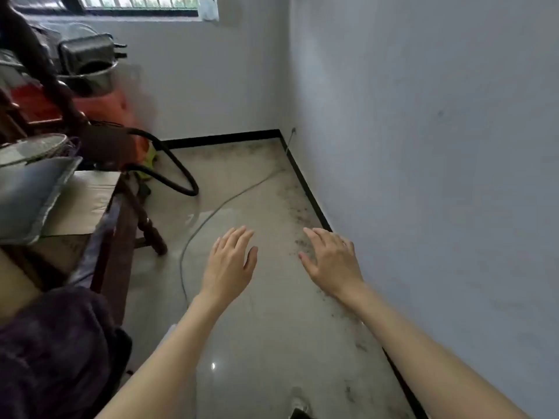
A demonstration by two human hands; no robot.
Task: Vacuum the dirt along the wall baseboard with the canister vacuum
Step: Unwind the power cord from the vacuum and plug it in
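Closest to me in the head view are my two bare forearms, reaching out over the pale glossy floor (260,343). My left hand (231,264) hangs palm down with fingers straight and loosely spread, holding nothing. My right hand (332,261) is the same: fingers flat and splayed, empty, hovering just beside the wall.

Much is hard to read. The canister vacuum (121,125) sits at the far left edge of the floor, near the back wall, but I see only a blurred orange-red body with a touch of yellow-green low down; furniture and clutter cover most of it, so I cannot tell its shape or which way it faces. Its black hose (178,167) is clear enough: a thick, smooth tube that leaves the body and loops toward the right over the floor, then doubles back to the left. I cannot make out a nozzle.

The dirt (298,213) is a dark, grainy speckling along the black baseboard (308,189), whose long axis runs from the far corner back toward me on the right; my right hand hides part of it. A thin grey cable (208,216) curves over the floor from that corner toward my left hand.

At the left, a dark turned-wood table (145,219) carries a cardboard box (87,201), cut off by the frame edge.
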